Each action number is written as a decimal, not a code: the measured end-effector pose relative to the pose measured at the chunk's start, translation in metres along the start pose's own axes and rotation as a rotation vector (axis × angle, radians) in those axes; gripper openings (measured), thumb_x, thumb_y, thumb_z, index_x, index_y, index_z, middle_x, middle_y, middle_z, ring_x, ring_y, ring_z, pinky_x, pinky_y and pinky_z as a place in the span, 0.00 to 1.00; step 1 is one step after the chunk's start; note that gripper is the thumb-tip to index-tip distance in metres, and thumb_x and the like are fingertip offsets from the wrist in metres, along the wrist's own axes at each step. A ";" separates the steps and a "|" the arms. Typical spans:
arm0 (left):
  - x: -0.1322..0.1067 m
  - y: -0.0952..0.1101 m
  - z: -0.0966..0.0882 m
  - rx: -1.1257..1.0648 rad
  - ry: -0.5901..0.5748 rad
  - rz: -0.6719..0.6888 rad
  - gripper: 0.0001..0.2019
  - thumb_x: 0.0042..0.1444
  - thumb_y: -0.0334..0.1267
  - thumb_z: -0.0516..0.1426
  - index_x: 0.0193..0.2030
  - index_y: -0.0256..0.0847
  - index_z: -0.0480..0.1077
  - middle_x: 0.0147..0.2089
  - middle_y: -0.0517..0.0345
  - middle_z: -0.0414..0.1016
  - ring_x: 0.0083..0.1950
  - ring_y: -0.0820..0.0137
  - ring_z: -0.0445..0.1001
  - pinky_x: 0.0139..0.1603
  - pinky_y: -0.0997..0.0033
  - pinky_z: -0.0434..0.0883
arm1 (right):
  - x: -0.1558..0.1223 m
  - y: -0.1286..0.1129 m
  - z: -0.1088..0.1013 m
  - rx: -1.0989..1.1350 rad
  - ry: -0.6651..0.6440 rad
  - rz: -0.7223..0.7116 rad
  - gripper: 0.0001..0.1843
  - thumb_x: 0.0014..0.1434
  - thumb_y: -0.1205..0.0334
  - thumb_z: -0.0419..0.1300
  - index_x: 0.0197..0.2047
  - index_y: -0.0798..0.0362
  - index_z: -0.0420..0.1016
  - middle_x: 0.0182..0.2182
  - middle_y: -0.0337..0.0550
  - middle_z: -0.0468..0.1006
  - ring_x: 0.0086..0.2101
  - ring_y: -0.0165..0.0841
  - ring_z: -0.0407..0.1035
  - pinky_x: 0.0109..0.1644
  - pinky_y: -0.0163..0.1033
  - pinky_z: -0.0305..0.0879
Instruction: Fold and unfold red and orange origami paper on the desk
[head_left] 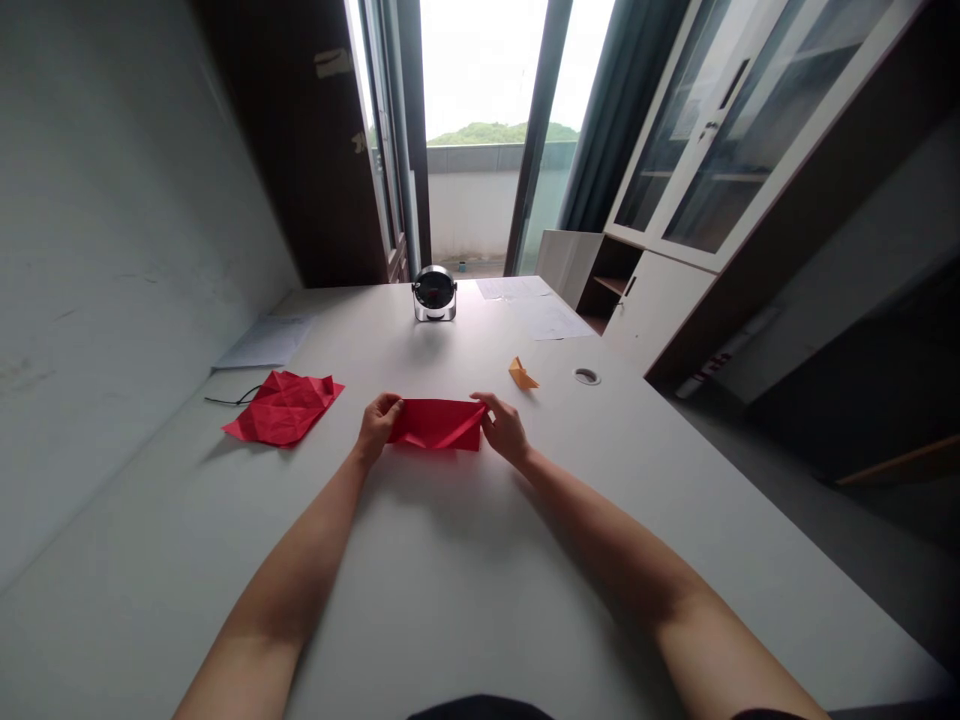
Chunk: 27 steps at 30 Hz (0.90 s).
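A sheet of red paper (439, 425), folded into a wide rectangle, is held between my two hands over the white table. My left hand (379, 425) pinches its left end, thumb and fingers closed near the upper corner. At the other end, my right hand (504, 428) grips the upper right corner between thumb and fingers. The paper's front layer bulges a little and a slanting crease shows near its right side. Left of my hands lies a second red sheet (285, 410), unfolded and covered in creases. A small orange folded paper piece (523, 374) rests beyond my right hand.
On the white table (465, 600) stands a round silver-and-black device (434, 293) at the far edge. White papers (551, 315) lie at the back right, more papers (264, 341) at the left wall. A cable hole (586, 376) is at the right. Cabinets (720, 130) flank the table.
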<state>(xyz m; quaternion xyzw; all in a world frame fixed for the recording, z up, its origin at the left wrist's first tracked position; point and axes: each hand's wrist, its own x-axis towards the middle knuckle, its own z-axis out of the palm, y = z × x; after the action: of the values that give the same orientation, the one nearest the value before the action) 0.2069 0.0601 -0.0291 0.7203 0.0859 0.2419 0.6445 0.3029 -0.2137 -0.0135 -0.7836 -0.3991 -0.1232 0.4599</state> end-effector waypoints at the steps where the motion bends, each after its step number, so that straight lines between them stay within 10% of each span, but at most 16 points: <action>1: 0.000 0.001 0.001 -0.025 0.017 -0.009 0.16 0.55 0.50 0.61 0.40 0.39 0.71 0.35 0.58 0.75 0.34 0.71 0.73 0.36 0.72 0.71 | 0.001 0.001 0.001 0.080 0.025 0.056 0.17 0.65 0.64 0.48 0.54 0.50 0.72 0.41 0.45 0.80 0.37 0.37 0.73 0.45 0.42 0.69; 9: -0.002 0.001 0.005 0.174 0.051 -0.035 0.19 0.56 0.55 0.60 0.40 0.40 0.71 0.30 0.59 0.75 0.28 0.71 0.71 0.28 0.74 0.67 | 0.010 0.015 0.009 0.567 0.044 0.359 0.13 0.56 0.59 0.52 0.34 0.54 0.77 0.30 0.43 0.78 0.30 0.34 0.71 0.35 0.38 0.70; 17: -0.011 0.021 0.008 0.861 0.123 0.260 0.16 0.63 0.43 0.54 0.54 0.42 0.71 0.50 0.47 0.74 0.49 0.57 0.73 0.55 0.56 0.69 | 0.006 0.014 0.009 0.119 -0.049 0.322 0.13 0.61 0.55 0.56 0.37 0.51 0.80 0.32 0.41 0.80 0.33 0.35 0.73 0.42 0.40 0.71; 23: -0.021 0.018 0.030 1.056 -0.314 0.331 0.15 0.63 0.42 0.54 0.55 0.47 0.73 0.62 0.52 0.70 0.62 0.59 0.67 0.66 0.55 0.61 | 0.002 0.012 0.013 -0.308 -0.139 0.157 0.12 0.62 0.62 0.59 0.47 0.49 0.80 0.56 0.48 0.74 0.54 0.41 0.68 0.59 0.47 0.66; 27: -0.022 0.008 0.034 1.110 -0.407 0.281 0.21 0.65 0.45 0.52 0.63 0.47 0.67 0.69 0.52 0.64 0.69 0.59 0.60 0.70 0.53 0.57 | 0.000 0.001 0.016 -0.399 -0.238 -0.028 0.17 0.68 0.62 0.53 0.57 0.49 0.75 0.65 0.49 0.65 0.63 0.41 0.60 0.67 0.52 0.56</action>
<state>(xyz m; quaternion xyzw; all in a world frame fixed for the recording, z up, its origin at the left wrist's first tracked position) 0.2021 0.0191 -0.0285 0.9850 -0.0216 0.1014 0.1378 0.3007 -0.2011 -0.0232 -0.8625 -0.4289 -0.1128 0.2437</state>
